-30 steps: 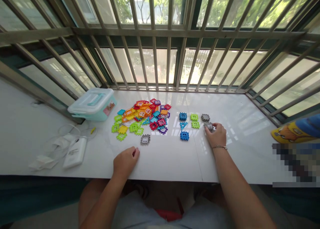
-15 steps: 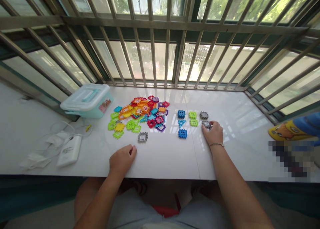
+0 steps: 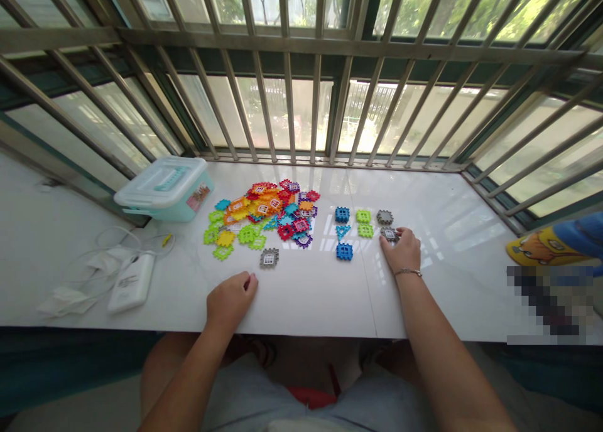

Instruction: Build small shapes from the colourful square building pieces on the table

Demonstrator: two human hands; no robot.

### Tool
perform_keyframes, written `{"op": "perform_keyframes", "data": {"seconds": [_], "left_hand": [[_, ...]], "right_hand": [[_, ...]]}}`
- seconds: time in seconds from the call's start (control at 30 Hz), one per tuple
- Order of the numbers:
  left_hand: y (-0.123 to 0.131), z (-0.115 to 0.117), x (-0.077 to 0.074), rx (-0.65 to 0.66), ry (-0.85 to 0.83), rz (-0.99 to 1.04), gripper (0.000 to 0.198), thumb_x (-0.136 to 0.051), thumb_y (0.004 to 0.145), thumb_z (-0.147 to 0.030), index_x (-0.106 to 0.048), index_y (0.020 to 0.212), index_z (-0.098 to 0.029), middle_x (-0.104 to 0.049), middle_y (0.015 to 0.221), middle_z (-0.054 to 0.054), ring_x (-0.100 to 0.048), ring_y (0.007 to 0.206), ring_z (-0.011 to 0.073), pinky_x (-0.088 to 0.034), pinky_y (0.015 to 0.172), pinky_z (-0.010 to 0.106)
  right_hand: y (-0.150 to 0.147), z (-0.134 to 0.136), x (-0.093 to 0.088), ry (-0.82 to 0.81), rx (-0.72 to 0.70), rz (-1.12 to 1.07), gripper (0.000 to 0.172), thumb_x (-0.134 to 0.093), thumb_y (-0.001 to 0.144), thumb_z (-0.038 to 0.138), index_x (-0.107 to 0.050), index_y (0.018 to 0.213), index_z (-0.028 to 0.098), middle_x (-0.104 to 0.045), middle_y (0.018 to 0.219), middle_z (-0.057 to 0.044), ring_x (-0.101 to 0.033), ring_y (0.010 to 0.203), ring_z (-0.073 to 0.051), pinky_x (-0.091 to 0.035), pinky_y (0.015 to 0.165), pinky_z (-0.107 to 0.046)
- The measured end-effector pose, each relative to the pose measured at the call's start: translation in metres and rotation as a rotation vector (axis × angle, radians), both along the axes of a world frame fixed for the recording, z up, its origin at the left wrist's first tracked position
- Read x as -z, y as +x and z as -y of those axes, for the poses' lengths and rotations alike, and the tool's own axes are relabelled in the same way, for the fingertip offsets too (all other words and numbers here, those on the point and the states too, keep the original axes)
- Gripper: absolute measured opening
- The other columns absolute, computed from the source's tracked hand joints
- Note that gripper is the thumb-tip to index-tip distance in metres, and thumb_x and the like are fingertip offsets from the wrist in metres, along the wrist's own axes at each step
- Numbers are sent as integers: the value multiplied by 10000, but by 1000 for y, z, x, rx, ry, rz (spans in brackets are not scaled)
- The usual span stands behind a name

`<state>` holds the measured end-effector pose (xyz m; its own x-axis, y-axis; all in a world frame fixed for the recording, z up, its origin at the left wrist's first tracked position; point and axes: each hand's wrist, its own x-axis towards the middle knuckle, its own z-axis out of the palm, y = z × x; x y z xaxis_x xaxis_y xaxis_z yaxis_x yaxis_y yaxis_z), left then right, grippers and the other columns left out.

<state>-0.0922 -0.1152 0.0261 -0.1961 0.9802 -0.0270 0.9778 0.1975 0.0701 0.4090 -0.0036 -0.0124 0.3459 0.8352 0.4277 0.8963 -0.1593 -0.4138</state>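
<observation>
My right hand (image 3: pixel 402 250) has its fingers closed on a grey building tile (image 3: pixel 389 233) with a white window insert, low on the table. Just behind that tile lies another grey tile (image 3: pixel 385 216). To their left are two green tiles (image 3: pixel 364 230) and a column of blue pieces: a stack (image 3: pixel 342 215), a triangle (image 3: pixel 342 232) and a square tile (image 3: pixel 344 251). My left hand (image 3: pixel 232 299) rests on the table in a loose fist; whether anything is inside is hidden. Beyond it lies a grey window tile (image 3: pixel 269 257), apart from the hand.
A heap of coloured tiles (image 3: pixel 264 207) spreads across the middle left. Behind it to the left stands a lidded pale-green box (image 3: pixel 164 190). A white power bank (image 3: pixel 132 282) with cables lies at left, a blue-and-yellow object (image 3: pixel 556 238) at right. Window bars (image 3: pixel 287 105) close off the back.
</observation>
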Motion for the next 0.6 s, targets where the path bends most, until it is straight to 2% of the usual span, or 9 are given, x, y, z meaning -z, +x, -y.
{"op": "perform_keyframes", "data": {"seconds": [0.6], "left_hand": [[-1,0,3,24,41,9,412,-449,1062,-450,-647,775,-231,-746,815,54,-614,704,205,-165,603,322]], "right_hand": [[0,-1,0,-36,17,38,552,-694,888,578,-577,1257,184,-677,1210,-165,-563,1072,-341,-439,952,-443]]}}
